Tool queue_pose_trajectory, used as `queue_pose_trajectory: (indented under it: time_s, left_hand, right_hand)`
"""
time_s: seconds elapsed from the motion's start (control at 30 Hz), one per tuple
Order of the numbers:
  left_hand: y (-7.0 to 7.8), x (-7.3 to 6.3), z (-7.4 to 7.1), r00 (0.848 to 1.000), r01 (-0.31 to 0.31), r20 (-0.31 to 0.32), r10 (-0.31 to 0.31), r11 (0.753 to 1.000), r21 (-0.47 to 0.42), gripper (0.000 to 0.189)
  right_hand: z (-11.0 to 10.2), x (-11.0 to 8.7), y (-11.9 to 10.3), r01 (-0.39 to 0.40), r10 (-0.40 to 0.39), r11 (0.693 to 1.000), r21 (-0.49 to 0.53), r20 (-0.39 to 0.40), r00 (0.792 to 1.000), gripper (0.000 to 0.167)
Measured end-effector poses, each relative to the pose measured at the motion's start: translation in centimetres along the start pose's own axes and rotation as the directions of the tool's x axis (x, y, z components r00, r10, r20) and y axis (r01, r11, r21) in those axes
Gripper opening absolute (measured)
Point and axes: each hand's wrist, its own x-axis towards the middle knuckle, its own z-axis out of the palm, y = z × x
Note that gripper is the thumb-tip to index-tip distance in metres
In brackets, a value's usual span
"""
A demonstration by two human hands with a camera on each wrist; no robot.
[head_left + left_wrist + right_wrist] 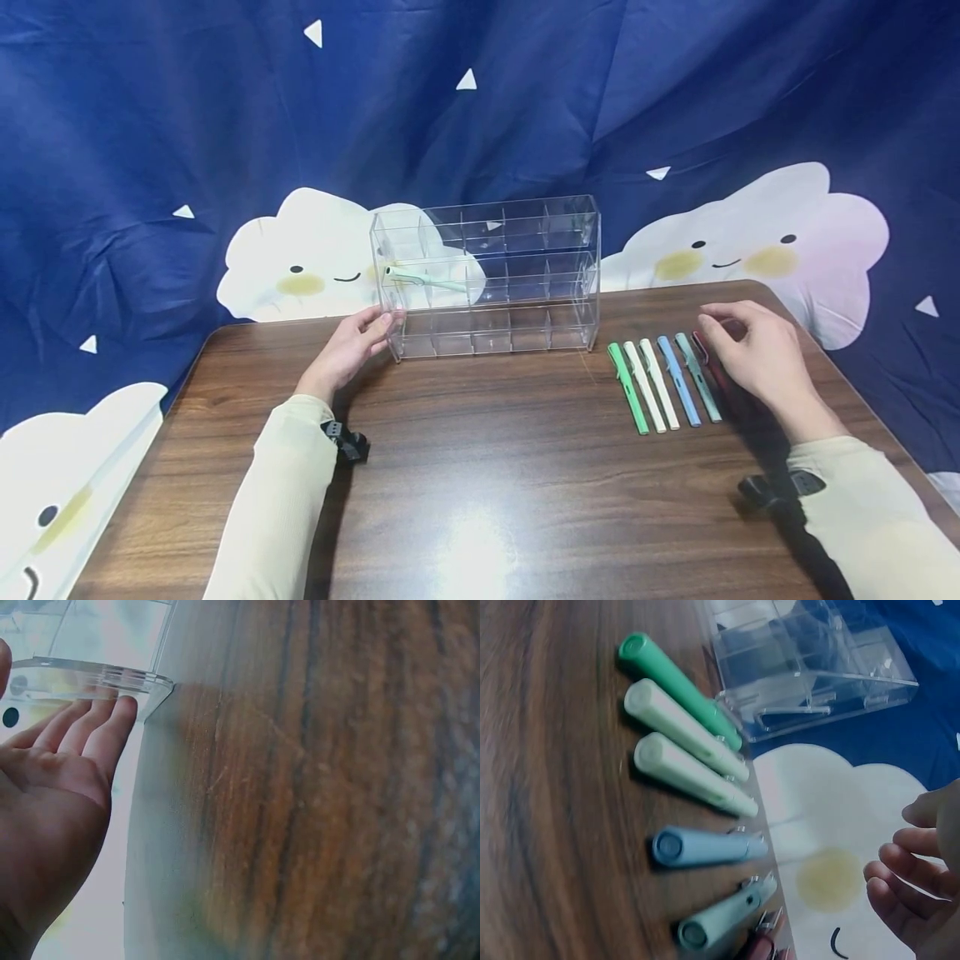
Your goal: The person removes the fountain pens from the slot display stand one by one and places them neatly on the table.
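A clear multi-compartment organizer stands near the table's back edge. At its left side is my left hand, its long fingers nearly straight and right at the clear panel in the left wrist view. A pale green pen lies in the organizer's middle tier at the left. To the right, a row of pens lies on the table: a green pen, two whitish pens, a blue pen, a teal pen and a dark red pen. Over the red pen my right hand hovers with loosely bent fingers, holding nothing.
The brown wooden table has a bright glare spot near its front. Behind it hangs a dark blue curtain with smiling white clouds, close to the organizer's back. Each wrist carries a small black camera.
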Motion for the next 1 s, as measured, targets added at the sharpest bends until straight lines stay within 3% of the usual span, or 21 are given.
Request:
queue_pose_trajectory:
  time_s: [0.6,1.0]
  left_hand:
    - [-0.6,-0.2,0.0,1.0,-0.006,0.008,0.006,1.0,-0.022,0.064]
    - [-0.3,0.0,-0.1,1.0,-0.012,0.0,0.012,1.0,-0.023,0.064]
  right_hand:
    - [2.0,1.2,-5.1,0.101,-0.104,0.988,0.121,0.018,0.994,0.021]
    - [3.5,2.1,-8.3,0.148,-0.16,0.959,0.24,0.031,0.987,0.022]
